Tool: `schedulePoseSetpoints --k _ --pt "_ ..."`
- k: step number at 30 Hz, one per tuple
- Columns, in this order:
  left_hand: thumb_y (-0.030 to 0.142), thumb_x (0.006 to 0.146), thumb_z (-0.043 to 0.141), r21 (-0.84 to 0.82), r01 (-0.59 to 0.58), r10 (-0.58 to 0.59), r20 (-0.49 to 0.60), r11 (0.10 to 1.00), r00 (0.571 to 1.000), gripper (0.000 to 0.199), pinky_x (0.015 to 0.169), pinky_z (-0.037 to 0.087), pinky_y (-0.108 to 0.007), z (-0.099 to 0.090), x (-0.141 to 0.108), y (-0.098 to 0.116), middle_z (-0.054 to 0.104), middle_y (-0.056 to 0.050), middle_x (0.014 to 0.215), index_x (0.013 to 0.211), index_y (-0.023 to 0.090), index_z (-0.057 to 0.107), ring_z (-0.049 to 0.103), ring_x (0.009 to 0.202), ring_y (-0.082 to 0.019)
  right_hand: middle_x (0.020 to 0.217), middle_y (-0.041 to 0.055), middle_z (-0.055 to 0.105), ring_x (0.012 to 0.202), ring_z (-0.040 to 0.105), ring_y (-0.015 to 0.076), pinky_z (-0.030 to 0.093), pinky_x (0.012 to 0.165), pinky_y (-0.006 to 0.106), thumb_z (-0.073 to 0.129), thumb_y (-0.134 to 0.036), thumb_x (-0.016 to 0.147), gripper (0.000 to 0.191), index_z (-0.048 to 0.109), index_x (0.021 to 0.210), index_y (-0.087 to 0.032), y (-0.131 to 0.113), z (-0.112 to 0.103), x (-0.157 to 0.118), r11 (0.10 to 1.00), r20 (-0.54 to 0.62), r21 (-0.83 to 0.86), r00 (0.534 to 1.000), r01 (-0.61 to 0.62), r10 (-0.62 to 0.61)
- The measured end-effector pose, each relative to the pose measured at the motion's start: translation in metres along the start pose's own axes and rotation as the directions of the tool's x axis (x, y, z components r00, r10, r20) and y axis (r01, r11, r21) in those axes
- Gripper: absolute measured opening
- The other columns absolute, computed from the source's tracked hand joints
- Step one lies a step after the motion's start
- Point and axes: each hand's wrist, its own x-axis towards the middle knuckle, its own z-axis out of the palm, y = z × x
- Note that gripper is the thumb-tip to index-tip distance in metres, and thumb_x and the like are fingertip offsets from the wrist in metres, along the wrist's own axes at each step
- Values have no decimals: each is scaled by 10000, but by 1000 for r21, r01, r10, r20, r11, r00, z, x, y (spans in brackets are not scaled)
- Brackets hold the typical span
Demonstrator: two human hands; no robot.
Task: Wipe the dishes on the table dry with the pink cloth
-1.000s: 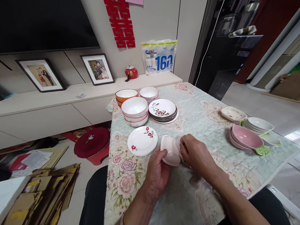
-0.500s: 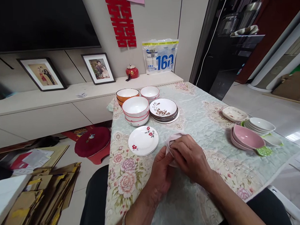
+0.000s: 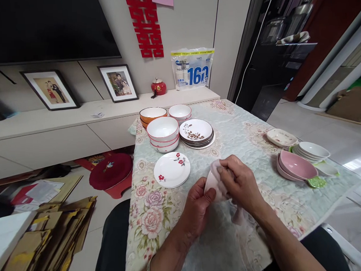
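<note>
Right hand [image 3: 237,177] and cloth [image 3: 238,215] have shifted a little to the right since half a second ago; more of the pale bowl [image 3: 211,185] now shows, and one end of the cloth hangs loose below the right hand. The left hand [image 3: 197,204] grips the bowl's left side, its thumb laid across the outer wall and its fingers mostly hidden behind. The right hand is closed on the bunched cloth, pressing it to the bowl's far side; whether any fingertips reach inside cannot be told.

The bowl is tilted and held above the tabletop [image 3: 236,139], toward the near edge, just right of the flowered plates [image 3: 171,171] that lie by the left edge. Red-rimmed bowls [image 3: 163,130] stand toward the far left corner, and pink dishes [image 3: 298,165] sit near the right edge.

The step in hand looks like wiping the bowl. Continuing it would call for a steady left grip while the bowl is turned a little, with the right hand keeping the cloth gathered and pressed to the wall.
</note>
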Motion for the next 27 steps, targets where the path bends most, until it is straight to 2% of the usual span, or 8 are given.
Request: schedulePoseSetpoints --k 3,5,9,12,14,20,24,27 --pt "273 781 729 20 -1 1 19 1000 1000 147 736 362 -259 0 -2 1 612 -14 804 879 175 680 497 755 -148 800 46 545 811 542 204 437 726 327 482 -229 906 156 635 910 -204 -12 -1 -1 995 49 2 993 104 -104" --pt "276 768 738 42 7 -8 26 999 1000 155 729 360 -263 0 -2 1 602 -12 771 865 170 678 491 751 -153 816 49 550 833 544 208 435 758 339 464 -242 912 173 632 893 -203 -6 -1 1 997 42 39 997 60 -62" --pt "283 743 758 105 1 -5 40 994 999 194 711 345 -259 0 -1 0 585 -12 758 853 148 673 457 731 -145 860 48 586 850 552 204 431 763 329 459 -304 901 212 592 775 -198 22 -3 8 968 99 203 987 -148 130" --pt "288 737 764 99 6 -10 32 995 999 202 706 339 -254 0 0 1 560 1 743 845 152 661 448 729 -141 662 -13 498 624 481 153 386 580 277 423 -340 912 256 528 726 -199 37 -3 8 858 288 333 909 -391 303" --pt "293 727 772 88 13 -15 27 996 1000 213 719 347 -259 -1 1 2 557 1 742 837 155 652 460 743 -147 617 -33 455 568 429 137 342 529 264 415 -331 913 239 514 739 -200 38 -2 7 829 309 344 886 -442 345" --pt "334 796 724 184 -6 0 29 983 1000 210 700 358 -260 -8 1 5 579 -10 766 886 157 658 459 728 -144 711 1 456 671 446 154 349 621 291 383 -238 923 254 394 670 -215 10 0 3 996 165 71 985 -61 49" --pt "306 796 723 254 -49 34 63 966 997 188 754 375 -266 -5 -1 9 612 -4 809 913 168 670 477 780 -155 736 20 461 723 423 182 337 674 330 372 -171 891 190 380 706 -215 -10 0 -1 981 217 -75 964 177 -157" --pt "293 805 711 279 -66 41 94 958 995 179 792 380 -279 -4 -2 7 615 2 829 927 172 659 482 818 -161 722 15 456 717 411 183 323 678 338 381 -163 866 174 371 699 -212 -10 -1 -2 978 251 -92 955 187 -159"
